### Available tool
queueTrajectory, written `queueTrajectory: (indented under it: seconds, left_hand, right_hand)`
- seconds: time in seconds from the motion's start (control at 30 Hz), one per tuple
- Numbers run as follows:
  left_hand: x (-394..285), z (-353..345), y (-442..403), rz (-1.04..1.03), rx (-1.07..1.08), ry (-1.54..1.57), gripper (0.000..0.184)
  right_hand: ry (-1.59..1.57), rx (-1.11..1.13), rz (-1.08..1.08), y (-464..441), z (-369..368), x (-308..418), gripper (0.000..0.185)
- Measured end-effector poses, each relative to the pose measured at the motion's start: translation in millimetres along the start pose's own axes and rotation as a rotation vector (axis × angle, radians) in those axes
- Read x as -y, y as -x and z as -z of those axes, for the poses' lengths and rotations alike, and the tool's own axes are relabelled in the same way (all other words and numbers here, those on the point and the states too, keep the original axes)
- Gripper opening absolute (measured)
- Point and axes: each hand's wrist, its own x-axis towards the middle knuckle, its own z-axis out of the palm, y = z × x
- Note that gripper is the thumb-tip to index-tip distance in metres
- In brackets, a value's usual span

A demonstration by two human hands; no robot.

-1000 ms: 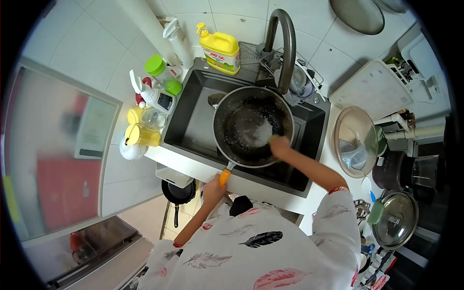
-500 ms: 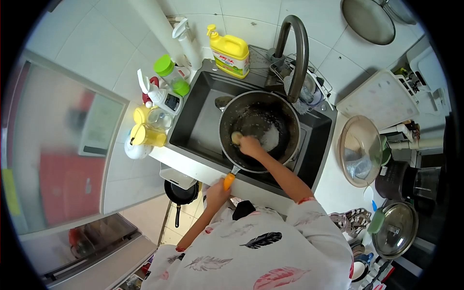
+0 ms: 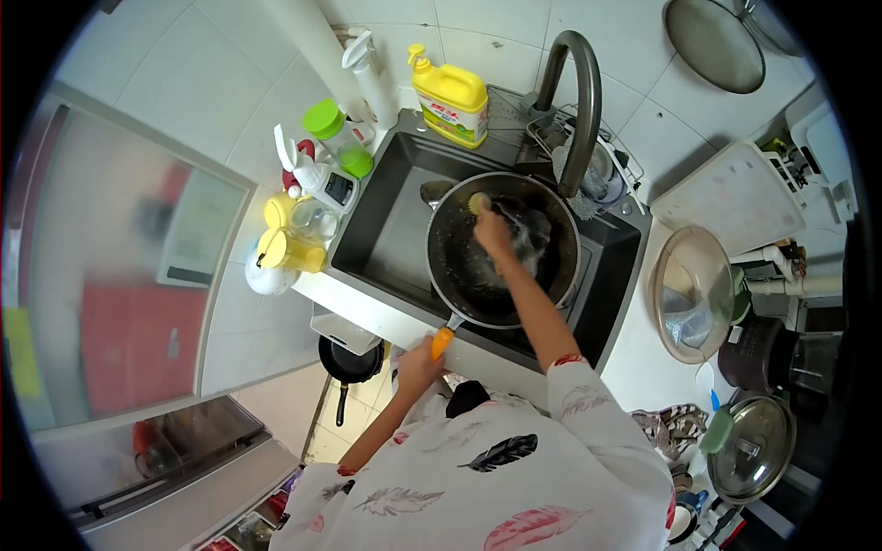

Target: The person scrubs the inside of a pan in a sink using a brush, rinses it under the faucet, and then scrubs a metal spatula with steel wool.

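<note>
A deep dark pan (image 3: 443, 248) rests over the grey sink, with soapy water in its bottom. My left hand (image 3: 420, 364) is closed around the pan's orange handle (image 3: 442, 343) at the sink's front edge. Inside the pan, my right hand (image 3: 493, 230) grips a small yellowish sponge (image 3: 478, 203) against the far left part of the inner wall. My right forearm crosses the pan's near right rim. Left of the pan, a metal ladle-like utensil (image 3: 435, 191) shows partly from under the rim.
The dark faucet (image 3: 588, 110) arches over the pan's far right rim. A yellow detergent bottle (image 3: 452, 103) stands behind the sink, and a white spray bottle (image 3: 322, 182) at its left. A translucent basin (image 3: 671, 331) and a glass lid (image 3: 751, 450) are at the right.
My right hand has moved the sponge from the pan's near left side up toward its far wall. My left hand keeps hold of the handle. The whole view has shifted slightly.
</note>
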Motion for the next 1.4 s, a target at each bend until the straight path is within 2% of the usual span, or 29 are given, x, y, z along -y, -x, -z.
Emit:
queueTrajectory:
  seconds: [0.03,0.07,0.1,0.13,0.2,0.27,0.3,0.33,0.4,0.53,0.6,0.67,0.73,0.83,0.87,0.93,0.97,1.03,1.1,1.23,1.3,1.4]
  left_hand:
    - [1,0,0,-0.007,0.001,0.002,0.029]
    - [1,0,0,-0.017,0.004,0.004,0.028]
    - [0,1,0,-0.021,0.005,0.001,0.028]
    - [-2,3,-1,-0.012,0.005,-0.010,0.029]
    - [-4,2,0,-0.007,0.014,-0.019,0.029]
    - [-2,2,1,-0.033,-0.003,-0.031,0.029]
    - [-2,3,1,-0.035,0.001,-0.031,0.029]
    - [-2,3,1,-0.033,0.001,-0.033,0.028]
    - [-3,3,0,-0.033,-0.001,-0.033,0.028]
    - [-2,3,1,-0.029,0.003,-0.036,0.029]
    - [-1,2,0,-0.032,-0.005,-0.036,0.029]
    - [1,0,0,-0.031,-0.017,-0.009,0.029]
    - [-2,4,1,-0.020,-0.006,-0.021,0.030]
    - [-6,5,0,-0.015,0.025,-0.026,0.031]
    - [-5,6,0,-0.006,0.035,-0.028,0.032]
    - [1,2,0,-0.021,0.037,-0.048,0.032]
    - [2,0,-1,-0.037,0.030,-0.065,0.033]
    - [-1,1,-1,-0.031,0.032,-0.065,0.032]
    - [-1,1,-2,-0.022,0.030,-0.065,0.032]
    - [1,1,-1,-0.040,0.020,-0.053,0.030]
    - [1,0,-2,-0.044,0.005,-0.044,0.030]
    - [3,1,-1,-0.075,-0.029,-0.002,0.028]
  right_hand:
    - [-0.011,-0.008,-0.003,12,-12,12,0.041]
    - [-0.062,0.076,0.017,26,-18,17,0.042]
    - [-0.057,0.083,0.163,41,-30,12,0.043]
    - [-0.073,0.123,0.210,62,-31,8,0.043]
    - [0.104,0.293,0.227,103,-16,-8,0.045]
    - [0.304,0.470,0.160,130,29,-20,0.040]
    - [0.349,0.466,0.155,141,60,-20,0.031]
    - [0.478,0.457,0.045,139,63,-38,0.026]
    - [0.602,0.246,0.038,114,52,-95,0.024]
    - [0.500,0.087,0.031,38,41,-94,0.029]
    - [0.289,-0.005,0.104,22,37,-55,0.025]
    - [0.118,0.105,0.012,20,22,-19,0.021]
    - [0.225,0.155,0.104,42,5,4,0.016]
    - [0.328,0.185,0.308,96,-12,-3,0.012]
    - [0.325,0.159,0.299,114,-7,-12,0.012]
    - [0.474,0.298,0.286,126,22,-38,0.013]
    - [0.543,0.209,0.312,124,27,-56,0.016]
    - [0.591,0.020,0.151,103,41,-79,0.016]
    - [0.559,0.058,0.198,83,60,-90,0.017]
    - [0.485,0.152,0.223,107,35,-66,0.014]
    - [0.512,0.347,0.307,124,29,-56,0.011]
    - [0.499,0.246,0.262,113,34,-59,0.012]
